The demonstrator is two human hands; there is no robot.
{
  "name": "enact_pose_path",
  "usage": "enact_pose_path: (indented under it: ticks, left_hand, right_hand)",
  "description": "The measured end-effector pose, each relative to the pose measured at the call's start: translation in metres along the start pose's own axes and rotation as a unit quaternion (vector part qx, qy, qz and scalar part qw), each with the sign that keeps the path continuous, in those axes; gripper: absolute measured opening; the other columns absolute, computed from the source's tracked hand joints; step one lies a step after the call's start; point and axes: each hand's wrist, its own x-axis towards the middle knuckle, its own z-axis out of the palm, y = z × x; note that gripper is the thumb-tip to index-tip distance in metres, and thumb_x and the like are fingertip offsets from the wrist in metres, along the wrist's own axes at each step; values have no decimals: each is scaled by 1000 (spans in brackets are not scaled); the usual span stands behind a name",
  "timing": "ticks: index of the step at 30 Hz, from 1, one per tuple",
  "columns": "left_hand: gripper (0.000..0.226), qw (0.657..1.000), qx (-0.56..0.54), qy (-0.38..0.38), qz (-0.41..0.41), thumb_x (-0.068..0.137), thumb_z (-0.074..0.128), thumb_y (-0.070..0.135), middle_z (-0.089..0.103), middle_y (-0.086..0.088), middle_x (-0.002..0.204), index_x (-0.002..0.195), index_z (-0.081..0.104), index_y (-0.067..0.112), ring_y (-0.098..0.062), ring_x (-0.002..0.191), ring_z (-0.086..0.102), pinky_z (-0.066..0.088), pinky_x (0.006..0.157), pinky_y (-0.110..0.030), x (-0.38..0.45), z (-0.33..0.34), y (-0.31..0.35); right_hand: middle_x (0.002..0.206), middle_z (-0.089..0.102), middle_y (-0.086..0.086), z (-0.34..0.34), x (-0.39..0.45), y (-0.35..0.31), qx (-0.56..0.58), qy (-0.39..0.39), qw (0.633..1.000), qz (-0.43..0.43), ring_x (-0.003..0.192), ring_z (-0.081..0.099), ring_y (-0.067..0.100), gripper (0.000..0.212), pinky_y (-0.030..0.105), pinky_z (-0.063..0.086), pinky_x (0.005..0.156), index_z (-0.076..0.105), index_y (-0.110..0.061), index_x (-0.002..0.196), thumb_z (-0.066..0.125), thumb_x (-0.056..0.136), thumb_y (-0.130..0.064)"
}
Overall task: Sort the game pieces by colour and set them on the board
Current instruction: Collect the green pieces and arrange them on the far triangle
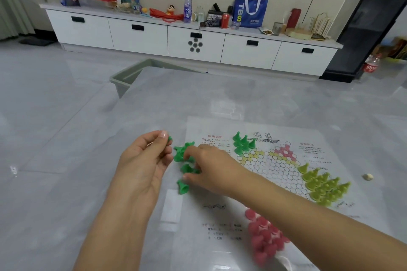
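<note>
A paper game board with a star of hexagonal cells lies on the grey table. Several green cone pieces stand on its upper left point. Yellow-green pieces fill the right point, and red pieces fill the lower point. Loose green pieces lie on the table just left of the board. My left hand pinches one green piece between thumb and fingertip. My right hand reaches across the board into the loose green pile, its fingers closing around a piece there.
A small beige lump lies on the table right of the board. A grey-green bin stands beyond the table's far left corner. Behind it a long white cabinet carries bottles, a can, a blue bag and other clutter.
</note>
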Motion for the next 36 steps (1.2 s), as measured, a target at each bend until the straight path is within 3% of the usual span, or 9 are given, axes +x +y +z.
enact_pose_path:
  ticks: [3, 8, 13, 18, 22, 24, 29, 33, 36]
  left_hand:
    - [14, 1000, -11, -2, -2, 85, 55, 1, 63, 4, 50, 75, 61, 7, -3, 46, 59, 49, 49, -12, 1, -2, -1]
    - [19, 1000, 1, 15, -19, 84, 53, -5, 60, -6, 72, 76, 66, 5, -8, 56, 61, 53, 56, -15, 1, -2, -5]
    - [16, 996, -35, 26, -80, 86, 47, -1, 56, -11, 75, 82, 62, 2, -17, 66, 59, 56, 55, -20, 0, 5, -9]
    - [29, 982, -62, -59, -165, 86, 43, 6, 68, -12, 73, 71, 67, 3, -20, 65, 65, 56, 66, -33, -13, 19, -18]
    - [22, 968, -112, -96, -205, 91, 40, 11, 69, -13, 82, 89, 59, 0, -16, 65, 65, 57, 68, -32, -15, 23, -24]
    - [19, 967, -104, -96, -210, 90, 44, 12, 65, -13, 87, 94, 58, 1, -15, 67, 60, 57, 62, -28, -14, 22, -25]
    - [11, 980, 32, -48, -189, 84, 52, 7, 57, -8, 62, 81, 62, 3, -12, 44, 47, 40, 37, -17, -13, 24, -28]
    - [12, 984, 74, -39, -155, 85, 52, 7, 58, -7, 64, 81, 63, 4, -11, 40, 46, 37, 36, -16, -12, 24, -30]
    - [13, 985, 84, -42, -147, 86, 51, 8, 58, -7, 66, 82, 63, 5, -10, 38, 46, 37, 36, -15, -11, 25, -31]
  right_hand:
    - [103, 52, 8, 6, 2, -3, -7, 8, 1000, -15, 89, 51, 25, 31, 29, 38, 71, 53, -17, 115, 56, 84, -23]
    - [89, 50, 2, 5, 1, 0, 14, 40, 999, -34, 80, 46, 18, 21, 26, 35, 68, 57, -15, 105, 57, 84, -18]
    - [74, 57, -10, -18, -6, 5, 216, 163, 963, -2, 69, 57, 8, 12, 22, 48, 68, 62, -24, 93, 64, 81, -21]
    - [86, 69, -5, -28, -17, 3, 267, 144, 951, -64, 79, 65, 3, 17, 20, 53, 77, 63, -22, 95, 65, 81, -14]
    - [91, 72, -2, -24, -24, 7, 273, 130, 950, -74, 86, 66, 1, 19, 20, 51, 84, 62, -21, 100, 62, 83, -12]
    - [91, 72, -3, -24, -26, 10, 282, 133, 947, -75, 87, 65, 1, 21, 19, 51, 85, 60, -23, 102, 62, 84, -12]
    - [74, 69, -5, -36, -31, 35, 319, 179, 930, 25, 68, 64, 4, 22, 22, 54, 69, 48, -30, 89, 64, 83, -17]
    - [77, 67, -9, -46, -42, 73, 237, 203, 946, 90, 64, 61, -1, 15, 5, 47, 61, 62, -23, 97, 62, 84, -15]
    - [98, 68, -4, -45, -51, 96, 92, 181, 972, 117, 79, 57, -1, 22, 5, 43, 75, 65, -17, 108, 58, 87, -14]
